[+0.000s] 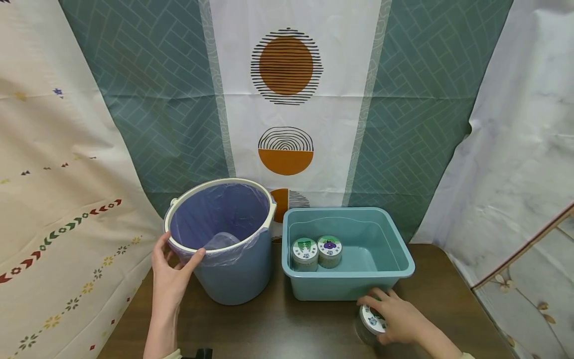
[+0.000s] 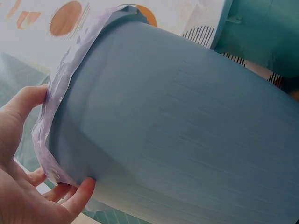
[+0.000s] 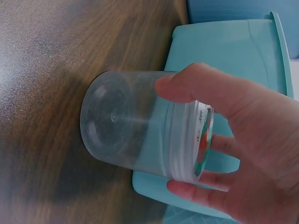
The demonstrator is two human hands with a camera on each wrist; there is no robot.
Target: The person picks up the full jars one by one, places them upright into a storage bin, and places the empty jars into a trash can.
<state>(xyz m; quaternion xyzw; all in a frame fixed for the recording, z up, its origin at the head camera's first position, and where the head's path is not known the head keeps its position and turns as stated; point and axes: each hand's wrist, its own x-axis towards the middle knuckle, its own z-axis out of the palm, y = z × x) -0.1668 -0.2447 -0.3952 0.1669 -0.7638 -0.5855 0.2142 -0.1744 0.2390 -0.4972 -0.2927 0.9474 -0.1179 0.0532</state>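
Observation:
On the left stands a blue trash bin (image 1: 233, 279) with a pale rim and a thin clear liner (image 2: 70, 74) folded over it. My left hand (image 1: 172, 274) holds the bin's near-left rim, thumb and fingers spread along the liner edge. My right hand (image 1: 401, 319) grips a clear plastic jar (image 3: 135, 121) around its printed lid, in front of the teal tub (image 1: 345, 286). The jar looks see-through and empty, with its base at or just above the tabletop. Inside the tub, two similar jars with printed lids (image 1: 305, 248) (image 1: 329, 245) stand side by side at the left.
A clear, rounded plastic piece (image 1: 221, 241) lies inside the bin. Bin and tub stand beside each other on a dark brown table (image 1: 278, 329). Patterned cloth (image 1: 287, 114) hangs behind, with more cloth at both sides. A small black object (image 1: 204, 353) shows at the bottom edge.

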